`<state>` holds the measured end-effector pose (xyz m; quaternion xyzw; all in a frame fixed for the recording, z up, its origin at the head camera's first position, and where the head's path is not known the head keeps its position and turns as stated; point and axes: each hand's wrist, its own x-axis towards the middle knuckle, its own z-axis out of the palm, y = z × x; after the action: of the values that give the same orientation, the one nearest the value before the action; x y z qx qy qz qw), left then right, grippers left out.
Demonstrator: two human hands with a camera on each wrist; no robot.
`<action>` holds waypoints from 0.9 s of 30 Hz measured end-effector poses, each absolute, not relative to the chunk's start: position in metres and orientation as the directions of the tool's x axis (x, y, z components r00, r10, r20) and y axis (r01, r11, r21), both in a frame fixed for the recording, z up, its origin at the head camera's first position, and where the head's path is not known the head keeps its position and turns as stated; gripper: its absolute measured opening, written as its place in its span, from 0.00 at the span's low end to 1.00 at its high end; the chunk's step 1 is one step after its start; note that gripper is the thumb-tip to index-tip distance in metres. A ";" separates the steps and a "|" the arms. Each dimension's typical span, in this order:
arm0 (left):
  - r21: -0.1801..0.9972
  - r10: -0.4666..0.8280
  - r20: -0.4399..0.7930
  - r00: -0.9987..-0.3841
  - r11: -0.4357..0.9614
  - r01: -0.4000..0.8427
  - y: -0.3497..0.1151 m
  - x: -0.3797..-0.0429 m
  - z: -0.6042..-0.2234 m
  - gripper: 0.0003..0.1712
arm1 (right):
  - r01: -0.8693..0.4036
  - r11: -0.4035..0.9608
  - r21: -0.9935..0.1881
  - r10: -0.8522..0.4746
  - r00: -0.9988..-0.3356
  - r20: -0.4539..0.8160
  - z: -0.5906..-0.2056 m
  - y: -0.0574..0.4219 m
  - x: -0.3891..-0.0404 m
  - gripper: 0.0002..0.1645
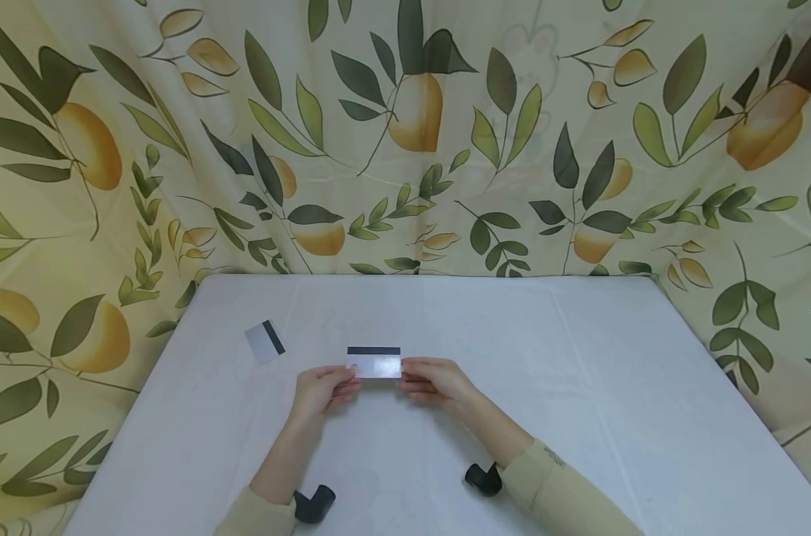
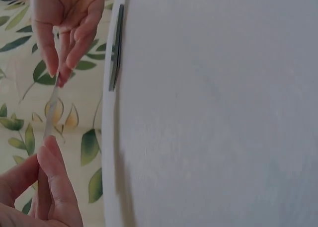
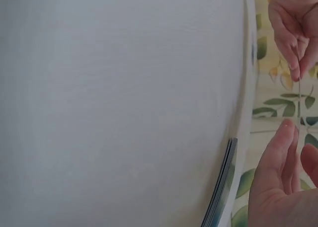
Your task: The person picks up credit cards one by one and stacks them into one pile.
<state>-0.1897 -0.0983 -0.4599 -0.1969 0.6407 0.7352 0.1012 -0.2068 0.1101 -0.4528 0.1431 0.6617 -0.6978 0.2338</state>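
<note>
A silvery-white card [image 1: 378, 363] with a black stripe along its top is held level between both hands, its striped face toward the head camera. My left hand [image 1: 321, 391] pinches the card's left end, thumb on the front face and fingers behind. At the right end, my right hand [image 1: 439, 380] grips the edge between thumb and fingers. Both wrist views show the card [image 3: 299, 103] edge-on, as a thin line above the table. A second card [image 1: 264, 342], also striped, lies tilted on the table to the left.
A white cloth covers the table [image 1: 579, 357]; a fruit-patterned curtain [image 1: 392, 186] hangs behind it. The right wrist view shows a thin layered stack [image 3: 221, 182], perhaps cards, near the table edge; I cannot make it out in the head view. Black wrist devices [image 1: 314, 505] sit at the sleeves.
</note>
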 end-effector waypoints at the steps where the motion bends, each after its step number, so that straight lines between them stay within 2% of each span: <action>1: 0.903 -0.099 -0.416 -0.904 -0.159 -0.399 -0.096 -0.190 -0.460 0.17 | 0.516 -0.018 -0.856 -0.123 -0.851 -0.510 -0.453 0.111 -0.205 0.19; 9: 0.897 -0.050 -0.415 -0.908 -0.186 -0.400 -0.076 -0.188 -0.464 0.17 | 0.527 -0.063 -0.847 -0.009 -0.849 -0.528 -0.452 0.122 -0.198 0.20; 16: 0.889 0.000 -0.407 -0.913 -0.228 -0.397 -0.058 -0.190 -0.469 0.16 | 0.531 -0.079 -0.843 0.032 -0.844 -0.535 -0.452 0.136 -0.194 0.20; 27: 0.889 0.046 -0.412 -0.910 -0.200 -0.413 -0.033 -0.192 -0.472 0.26 | 0.559 -0.051 -0.828 0.097 -0.822 -0.561 -0.455 0.158 -0.187 0.22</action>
<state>-0.1917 -0.0332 -0.4721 -0.1490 0.6143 0.7600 0.1510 -0.1869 0.1584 -0.4550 0.2457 0.6677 -0.6821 0.1692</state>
